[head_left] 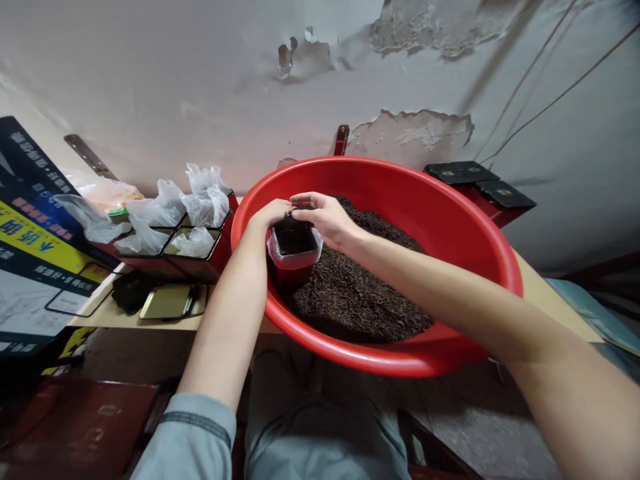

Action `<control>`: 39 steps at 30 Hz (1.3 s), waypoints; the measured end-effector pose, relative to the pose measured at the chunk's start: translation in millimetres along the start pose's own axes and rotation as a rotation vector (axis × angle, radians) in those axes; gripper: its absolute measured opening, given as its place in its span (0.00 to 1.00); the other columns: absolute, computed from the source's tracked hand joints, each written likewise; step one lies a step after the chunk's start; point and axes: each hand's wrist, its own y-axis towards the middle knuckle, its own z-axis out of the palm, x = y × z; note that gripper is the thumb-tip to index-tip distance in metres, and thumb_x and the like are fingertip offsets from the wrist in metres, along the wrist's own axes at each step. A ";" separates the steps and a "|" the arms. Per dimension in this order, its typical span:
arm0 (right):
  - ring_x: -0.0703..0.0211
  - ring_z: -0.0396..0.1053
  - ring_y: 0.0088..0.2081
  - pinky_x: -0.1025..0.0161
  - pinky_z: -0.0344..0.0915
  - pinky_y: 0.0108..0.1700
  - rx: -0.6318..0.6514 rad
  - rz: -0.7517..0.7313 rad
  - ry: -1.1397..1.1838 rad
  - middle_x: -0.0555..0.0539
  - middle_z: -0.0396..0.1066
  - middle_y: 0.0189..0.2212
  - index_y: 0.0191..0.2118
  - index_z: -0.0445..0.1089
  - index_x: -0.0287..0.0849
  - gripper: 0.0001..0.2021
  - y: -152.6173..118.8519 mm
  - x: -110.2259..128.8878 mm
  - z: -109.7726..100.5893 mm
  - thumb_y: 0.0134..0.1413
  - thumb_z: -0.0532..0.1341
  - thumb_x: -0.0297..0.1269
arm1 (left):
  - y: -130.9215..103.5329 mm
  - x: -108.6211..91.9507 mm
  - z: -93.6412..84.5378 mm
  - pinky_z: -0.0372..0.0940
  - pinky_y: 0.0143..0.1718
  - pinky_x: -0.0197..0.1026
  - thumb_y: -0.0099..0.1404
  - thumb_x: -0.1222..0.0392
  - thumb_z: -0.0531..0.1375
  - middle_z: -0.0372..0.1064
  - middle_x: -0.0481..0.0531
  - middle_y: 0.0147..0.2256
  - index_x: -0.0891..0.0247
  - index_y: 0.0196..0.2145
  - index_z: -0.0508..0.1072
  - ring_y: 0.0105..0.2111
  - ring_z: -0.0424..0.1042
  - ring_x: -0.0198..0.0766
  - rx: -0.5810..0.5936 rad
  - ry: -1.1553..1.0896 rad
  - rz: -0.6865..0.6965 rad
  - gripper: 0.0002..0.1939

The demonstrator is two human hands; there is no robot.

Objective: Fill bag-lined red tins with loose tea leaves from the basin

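Observation:
A big red plastic basin (pixel 465 233) tilts toward me on the table edge, holding a heap of dark loose tea leaves (pixel 360 293). Inside its left side stands a small red box lined with a clear plastic bag (pixel 294 257), filled with the dark leaves. My left hand (pixel 267 215) grips the box's upper left rim. My right hand (pixel 325 215) rests over the box's top right, fingertips touching the leaves in it.
Left of the basin stand several red boxes lined with empty clear bags (pixel 175 227). A gold lid (pixel 167 301) and a black lid (pixel 129 291) lie on the table in front of them. A printed carton (pixel 35 227) leans at far left. Black-topped red boxes (pixel 480 183) sit behind the basin.

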 end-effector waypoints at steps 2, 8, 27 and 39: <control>0.54 0.74 0.52 0.49 0.67 0.62 -0.012 0.003 0.024 0.41 0.77 0.50 0.49 0.74 0.41 0.16 -4.3 0.3 -18.9 0.55 0.66 0.36 | -0.1 -1.6 1.5 0.69 0.51 0.38 0.62 0.62 0.60 0.83 0.53 0.45 0.63 0.39 0.84 0.47 0.78 0.44 -0.008 0.030 0.014 0.12; 0.44 0.62 0.68 0.47 0.57 0.70 -0.036 0.203 -0.696 0.30 0.61 0.68 0.69 0.63 0.37 0.32 -32.4 -50.2 -69.4 0.63 0.62 0.43 | -7.3 -9.5 2.7 0.67 0.42 0.38 0.67 0.56 0.59 0.80 0.53 0.37 0.64 0.34 0.82 0.37 0.75 0.40 -0.053 0.060 0.040 0.13; 0.38 0.75 0.55 0.50 0.70 0.56 0.301 0.235 -1.329 0.31 0.71 0.58 0.61 0.69 0.39 0.21 -41.5 -78.3 -59.0 0.68 0.57 0.43 | -11.2 -13.6 -0.2 0.68 0.42 0.36 0.64 0.66 0.62 0.79 0.52 0.31 0.66 0.31 0.80 0.35 0.75 0.37 -0.283 0.063 0.018 0.06; 0.60 0.68 0.33 0.59 0.71 0.37 -0.213 -0.078 -0.075 0.50 0.69 0.33 0.45 0.66 0.46 0.17 3.9 11.1 -18.1 0.66 0.61 0.55 | -43.1 -41.8 -20.9 0.77 0.46 0.47 0.62 0.72 0.67 0.80 0.54 0.33 0.71 0.45 0.78 0.33 0.82 0.39 -0.043 -0.286 0.219 0.12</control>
